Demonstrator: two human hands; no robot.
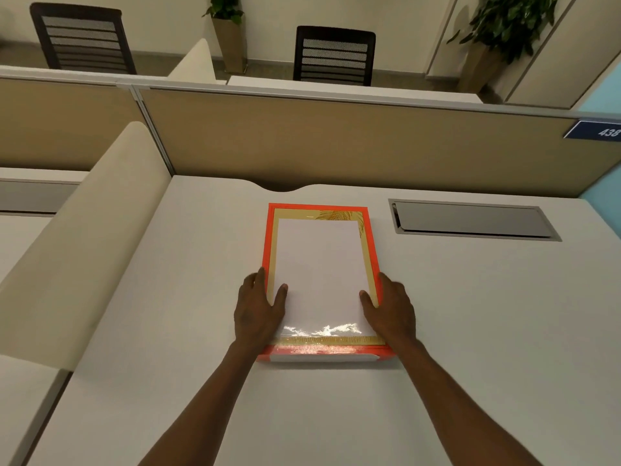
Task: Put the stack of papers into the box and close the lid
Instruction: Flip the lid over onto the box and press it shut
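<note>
An office cubicle with tan partition panels, two dark mesh chairs (334, 55) beyond them and potted plants (514, 25) at the back frames a pale surface (168, 331), bare apart from a grey cable hatch (470, 220) ahead and to the right of the hands. Between the hands lies the orange box (274, 227), and the white stack of papers (319, 264) sits within its rim, on a gold-bordered panel with a palm-leaf print at the end far from the hands. The left hand (258, 311) rests with its fingers spread along one side of the box, thumb lying on the paper; the right hand (391, 309) mirrors it on the other side, thumb on the sheet's edge. Both are open and flat, pressing or steadying rather than gripping. Whether the gold panel is the box's inside or a closed lid under the papers cannot be told; no separate lid shows anywhere on the surface. My judgement is that the papers are being seated or squared. The risks from here: the stack looks loose, so lifting the thumbs unevenly could fan or skew the top sheets; a corner riding up over the rim would be creased or would stop the lid from sitting flush. A glossy glare near the wrists suggests a slick finish on which paper could slide.
</note>
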